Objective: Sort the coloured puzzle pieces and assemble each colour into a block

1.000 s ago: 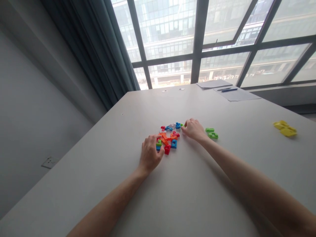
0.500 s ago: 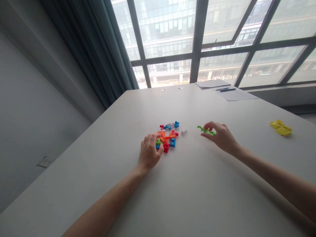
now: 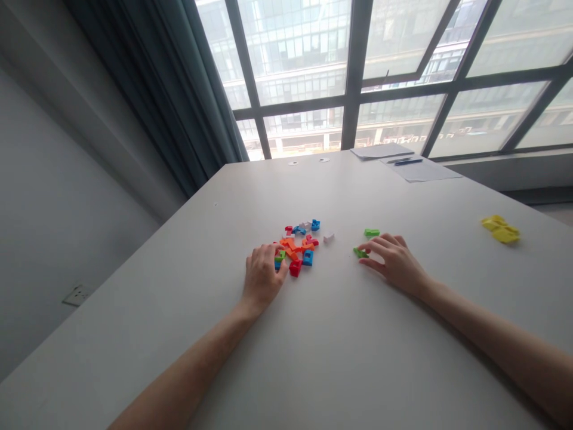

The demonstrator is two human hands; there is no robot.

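Note:
My left hand (image 3: pixel 264 272) rests at the near left edge of a pile of small plastic blocks, its thumb and fingers curved and apart. A green block (image 3: pixel 280 255) and part of a blue block (image 3: pixel 277 265) show in the gap between them; the fingers' undersides are hidden. To the right, my right hand (image 3: pixel 394 260) has thumb and fingertips closed on another green block (image 3: pixel 359 252), low over the table. A separate green block (image 3: pixel 371 233) lies just beyond those fingers.
Several orange blocks (image 3: pixel 290 248), a red block (image 3: pixel 295 268) and a blue block (image 3: pixel 307 257) lie in the pile, with a white block (image 3: pixel 329 237) beside it. Yellow blocks (image 3: pixel 501 230) lie far right. Papers (image 3: pixel 423 171) and a pen (image 3: pixel 408 162) are at the back.
A green block now lies on the table behind my right hand, which has moved slightly nearer me with a green block at its fingertips. My left hand stays at the pile.

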